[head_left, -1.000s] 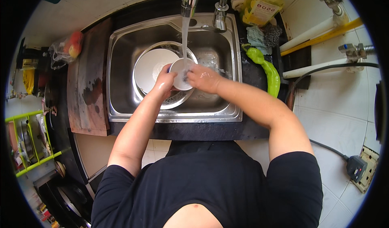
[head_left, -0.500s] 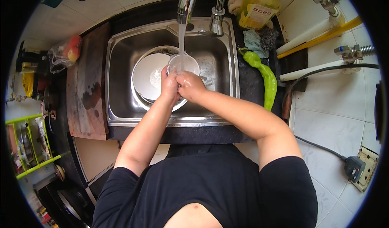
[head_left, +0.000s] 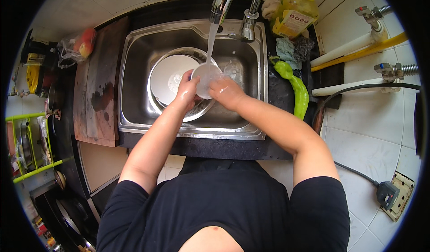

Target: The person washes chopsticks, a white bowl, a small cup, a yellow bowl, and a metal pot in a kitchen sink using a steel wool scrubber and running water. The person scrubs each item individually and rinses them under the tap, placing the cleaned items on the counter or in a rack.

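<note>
While busy over a steel sink [head_left: 192, 130], holds a small white bowl [head_left: 203, 78] right under the stream of water [head_left: 212, 43] from a chrome faucet [head_left: 225, 2]; grips it at its left side with the left hand [head_left: 185, 91], with the thumb clamped on the rim and the other fingers mostly hidden; touches its right side with the right hand [head_left: 228, 92], with fingers bent and close together; cannot tell, through the splashing water, whether pinched on the rim or merely laid against it; holds the bowl over the right part of a round basin [head_left: 195, 116], just beside a wider white dish [head_left: 165, 78] lying in it; has, to the right of the sink, a long green pepper [head_left: 299, 90] on the dark counter [head_left: 281, 102], near a pale blue-green cloth [head_left: 286, 50], a tangle of steel wool [head_left: 304, 48] and a bottle of yellow liquid [head_left: 293, 20]; has, to the left, a dark-stained wooden board [head_left: 95, 90] and, near its far end, a clear plastic bag [head_left: 71, 51] with reddish fruit [head_left: 85, 43].
</note>
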The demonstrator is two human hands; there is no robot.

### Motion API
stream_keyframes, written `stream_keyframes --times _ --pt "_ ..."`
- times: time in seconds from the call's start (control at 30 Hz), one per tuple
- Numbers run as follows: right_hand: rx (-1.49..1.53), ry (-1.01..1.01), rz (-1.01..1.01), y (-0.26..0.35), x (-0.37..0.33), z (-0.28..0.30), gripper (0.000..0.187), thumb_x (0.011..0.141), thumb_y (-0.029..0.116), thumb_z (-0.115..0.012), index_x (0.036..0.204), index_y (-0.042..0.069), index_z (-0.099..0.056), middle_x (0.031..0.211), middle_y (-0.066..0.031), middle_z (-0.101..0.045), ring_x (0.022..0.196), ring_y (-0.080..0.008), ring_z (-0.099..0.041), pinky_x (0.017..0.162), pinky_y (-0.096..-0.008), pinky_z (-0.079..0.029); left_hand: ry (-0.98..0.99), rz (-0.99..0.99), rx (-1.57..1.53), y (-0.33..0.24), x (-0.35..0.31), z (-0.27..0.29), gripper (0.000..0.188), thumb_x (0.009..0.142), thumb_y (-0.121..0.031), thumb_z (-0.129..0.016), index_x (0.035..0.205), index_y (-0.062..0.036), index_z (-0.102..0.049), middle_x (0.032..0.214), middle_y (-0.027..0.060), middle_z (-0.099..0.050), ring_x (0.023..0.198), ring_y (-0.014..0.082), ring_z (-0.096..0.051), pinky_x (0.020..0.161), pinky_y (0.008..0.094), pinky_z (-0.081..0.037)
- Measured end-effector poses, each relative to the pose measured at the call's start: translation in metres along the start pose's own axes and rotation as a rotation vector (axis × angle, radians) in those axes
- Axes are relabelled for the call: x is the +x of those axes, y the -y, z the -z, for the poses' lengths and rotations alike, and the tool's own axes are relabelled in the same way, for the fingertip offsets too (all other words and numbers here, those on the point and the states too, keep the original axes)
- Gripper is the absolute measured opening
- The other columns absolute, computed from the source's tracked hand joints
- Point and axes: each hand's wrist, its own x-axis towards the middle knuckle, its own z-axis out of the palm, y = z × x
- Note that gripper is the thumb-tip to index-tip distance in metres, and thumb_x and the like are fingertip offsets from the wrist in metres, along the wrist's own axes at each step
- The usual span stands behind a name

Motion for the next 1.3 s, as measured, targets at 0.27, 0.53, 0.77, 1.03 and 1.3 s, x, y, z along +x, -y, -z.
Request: stream_keyframes --times 0.27,0.53,0.77,1.03,1.3 --pt "-0.296 -0.125 0.437 -0.024 -0.007 -0.006 0.014 0.075 0.013 -0.051 0.077 0.004 -0.061 0.087 -0.0115 -0.058 0.085 -0.0302 -0.053 0.076 -0.0406 -0.045 0.102 0.120 0.108 -0.002 -0.002 0.004 0.047 0.089 -0.016 -0.040 0.132 -0.0086 -0.023 0.113 0.0171 -0.048 0.092 0.0299 -0.056 0.061 0.0412 -0.055" --pt "0.255 -0.209 0.046 0.014 -0.002 0.002 0.016 0.070 0.020 -0.065 0.081 0.010 -0.064 0.084 -0.0064 -0.060 0.086 -0.0279 -0.056 0.073 -0.0377 -0.046 -0.124 -0.138 -0.216 0.042 0.012 -0.001 0.058 0.075 0.004 -0.037 0.131 -0.0062 -0.029 0.113 0.0185 -0.047 0.094 0.0293 -0.054 0.073 0.0371 -0.050" --pt "0.094 -0.069 -0.684 0.015 -0.009 0.056 0.057 0.075 0.059 -0.049 0.084 0.005 -0.062 0.088 -0.0126 -0.063 0.085 -0.0305 -0.059 0.073 -0.0358 -0.046 -0.289 0.010 -0.223 0.042 0.016 0.005 0.041 0.070 0.009 -0.048 0.111 0.0012 -0.047 0.099 0.0136 -0.055 0.082 0.0235 -0.058 0.065 0.0320 -0.050" --pt "0.086 0.079 -0.768 0.016 0.010 0.040 0.039 0.075 0.024 -0.047 0.104 -0.002 -0.049 0.091 -0.0214 -0.062 0.089 -0.0337 -0.060 0.078 -0.0389 -0.046 -0.329 -0.016 0.363 0.035 0.019 -0.013 0.022 0.078 -0.017 -0.055 0.086 0.0024 -0.061 0.072 0.0158 -0.061 0.067 0.0291 -0.061 0.063 0.0347 -0.047" --pt "-0.153 0.211 -0.677 0.028 0.014 0.052 0.030 0.076 0.014 -0.045 0.102 0.000 -0.049 0.084 -0.0196 -0.063 0.082 -0.0357 -0.060 0.074 -0.0428 -0.045 -0.022 -1.115 1.594 -0.030 0.029 -0.016 0.015 0.072 -0.020 -0.058 0.082 -0.0112 -0.064 0.074 0.0082 -0.064 0.067 0.0302 -0.060 0.058 0.0388 -0.047"
